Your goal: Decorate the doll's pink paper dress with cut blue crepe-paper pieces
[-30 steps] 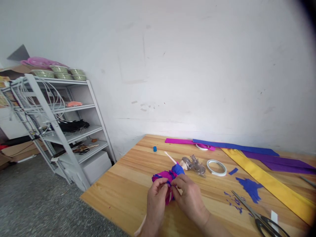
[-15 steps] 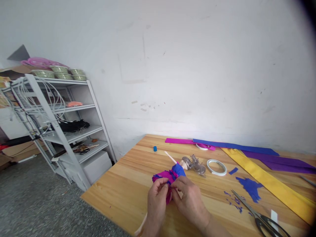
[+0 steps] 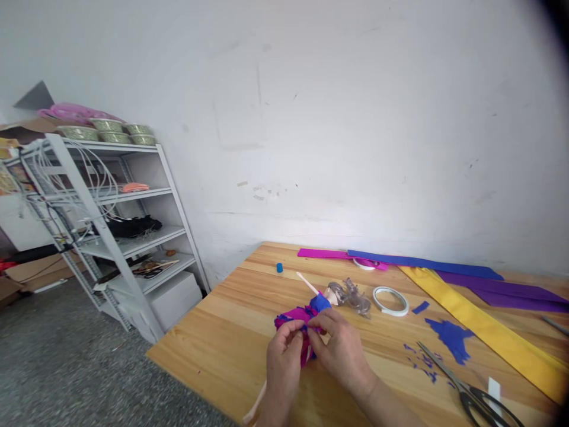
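A doll (image 3: 331, 295) with long grey hair lies on its back or side across the wooden table, one arm stretched up to the left. Its magenta and blue dress (image 3: 291, 315) has ruffled blue trim; the material looks like crepe paper. My left hand (image 3: 283, 362) pinches the skirt with thumb and forefinger. Just right of it, my right hand (image 3: 341, 347) is closed in a pinch on the skirt near the waist. The fingertips of both hands nearly meet, and they hide part of the skirt. A bare doll leg (image 3: 255, 406) shows beside my left wrist.
Black-handled scissors (image 3: 462, 388) lie at right beside blue scraps (image 3: 450, 338). A tape roll (image 3: 390, 301) sits near the doll's hair. Yellow (image 3: 484, 323), purple (image 3: 511, 293) and blue strips (image 3: 422, 262) stretch along the back right. A blue cap (image 3: 280, 267) stands at the back left.
My right hand has shifted slightly up and left along the skirt, its fingers closer to the waist. My left hand stays almost in place.
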Available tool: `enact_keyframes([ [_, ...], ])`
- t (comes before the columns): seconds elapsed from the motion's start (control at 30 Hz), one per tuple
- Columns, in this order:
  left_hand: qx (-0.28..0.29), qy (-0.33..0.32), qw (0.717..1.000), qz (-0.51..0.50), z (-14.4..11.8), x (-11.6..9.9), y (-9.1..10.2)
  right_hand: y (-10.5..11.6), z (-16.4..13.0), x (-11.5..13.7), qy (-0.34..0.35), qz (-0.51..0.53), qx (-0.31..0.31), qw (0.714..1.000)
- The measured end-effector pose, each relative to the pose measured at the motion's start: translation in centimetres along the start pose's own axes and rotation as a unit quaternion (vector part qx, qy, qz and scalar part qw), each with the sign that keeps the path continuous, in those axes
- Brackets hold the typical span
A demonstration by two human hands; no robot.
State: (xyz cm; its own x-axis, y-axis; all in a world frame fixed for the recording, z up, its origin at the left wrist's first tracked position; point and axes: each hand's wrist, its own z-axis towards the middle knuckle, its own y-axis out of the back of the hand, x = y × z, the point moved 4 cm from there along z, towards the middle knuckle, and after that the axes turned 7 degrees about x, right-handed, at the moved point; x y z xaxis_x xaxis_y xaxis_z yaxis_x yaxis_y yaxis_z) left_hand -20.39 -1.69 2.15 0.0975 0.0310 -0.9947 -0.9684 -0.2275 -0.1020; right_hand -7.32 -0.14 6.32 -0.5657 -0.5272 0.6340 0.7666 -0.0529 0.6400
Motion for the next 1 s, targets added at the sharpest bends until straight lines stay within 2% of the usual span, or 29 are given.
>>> enact_keyframes([
  [0.1,0.032,-0.020,0.999,0.023,0.0,-0.1,-0.1,-0.1,0.1,0.2,-0.007,-0.026,0.001,1.000],
  [0.23,0.030,-0.033,0.998,0.048,-0.3,-0.5,-0.2,0.0,0.0,0.6,0.006,-0.067,0.001,0.998],
  [0.47,0.027,-0.016,0.999,0.043,-0.4,-0.5,-0.3,0.0,-0.2,1.2,0.026,-0.116,-0.001,0.993],
  [0.7,0.028,-0.024,0.998,0.058,-0.4,-0.7,-0.3,0.2,-0.1,1.3,0.003,-0.102,-0.006,0.995],
  [0.87,0.027,-0.031,0.997,0.058,-0.2,-0.6,-0.3,0.5,-0.2,0.9,-0.014,-0.051,-0.012,0.999],
  [1.0,0.026,-0.036,0.998,0.049,-0.2,-0.7,-0.2,0.6,-0.1,0.9,0.007,-0.060,-0.010,0.998],
])
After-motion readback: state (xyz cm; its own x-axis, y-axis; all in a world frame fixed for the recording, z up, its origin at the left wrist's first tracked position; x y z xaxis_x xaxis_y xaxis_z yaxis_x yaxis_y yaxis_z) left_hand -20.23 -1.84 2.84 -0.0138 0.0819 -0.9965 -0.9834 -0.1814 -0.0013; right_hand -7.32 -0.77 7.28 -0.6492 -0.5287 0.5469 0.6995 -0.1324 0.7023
